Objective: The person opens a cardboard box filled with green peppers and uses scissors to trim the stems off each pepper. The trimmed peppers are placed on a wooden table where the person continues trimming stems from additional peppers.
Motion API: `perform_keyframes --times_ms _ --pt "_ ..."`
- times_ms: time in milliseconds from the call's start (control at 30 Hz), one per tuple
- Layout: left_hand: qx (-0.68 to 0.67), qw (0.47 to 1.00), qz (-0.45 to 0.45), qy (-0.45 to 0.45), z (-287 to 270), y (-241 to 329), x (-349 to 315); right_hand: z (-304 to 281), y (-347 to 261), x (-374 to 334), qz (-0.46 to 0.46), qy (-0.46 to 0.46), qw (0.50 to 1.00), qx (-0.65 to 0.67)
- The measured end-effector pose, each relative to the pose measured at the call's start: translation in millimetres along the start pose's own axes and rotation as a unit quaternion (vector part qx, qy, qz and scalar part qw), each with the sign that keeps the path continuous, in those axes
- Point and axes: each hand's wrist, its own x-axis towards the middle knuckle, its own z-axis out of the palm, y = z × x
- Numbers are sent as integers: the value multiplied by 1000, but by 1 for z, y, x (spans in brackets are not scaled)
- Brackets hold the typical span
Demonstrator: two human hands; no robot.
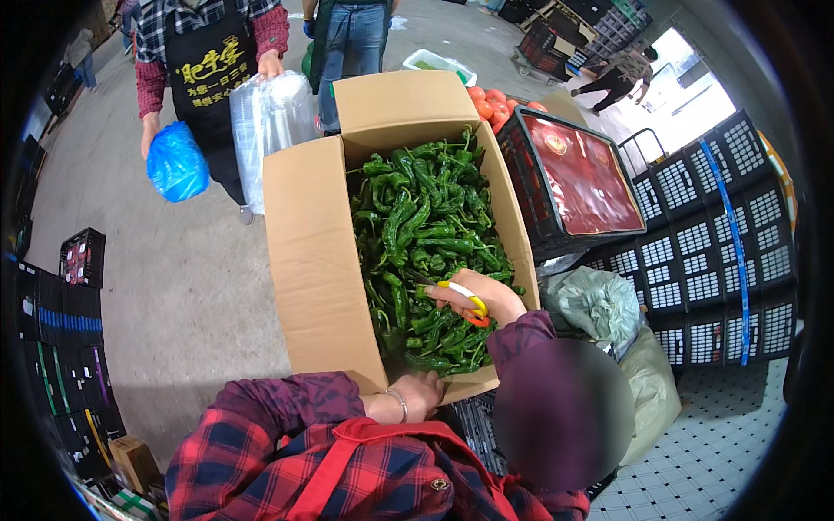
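Concrete market floor, crates [695, 252] right. Our right hand [486, 295] gripped orange-yellow scissors [465, 304] over green peppers [426, 234] in cardboard box [313, 252]; left hand [421, 395] clasped near rim. Trimming; next needed one pepper singled out.

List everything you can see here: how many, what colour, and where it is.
cardboard box: one, brown, open, centre
peppers: many, green, filling the box
scissors: one pair, yellow and orange handles, in a co-worker's hand over the peppers
co-worker: one, red plaid shirt, bottom edge, other hand at the box's near rim
crates: many, black, stacked right
tomatoes: several, red-orange, behind the box
sacks: two, greyish, right of the box
blue bag: one, held by a standing person, upper left
own hands: none in view
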Motion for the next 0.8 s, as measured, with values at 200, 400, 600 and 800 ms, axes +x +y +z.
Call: perform_keyframes --times_ms 200,400,600,800 --pt "8 998 21 55 10 -4 -2 -6 6 20 -16 -28 999 11" --pt "-2 996 29 78 9 -5 -2 -9 6 21 -29 -25 999 31" --pt "-24 996 33 81 9 -5 -1 14 11 10 -59 47 996 51" --pt "-44 996 8 76 -2 1 -3 33 39 -33 -17 29 987 157"
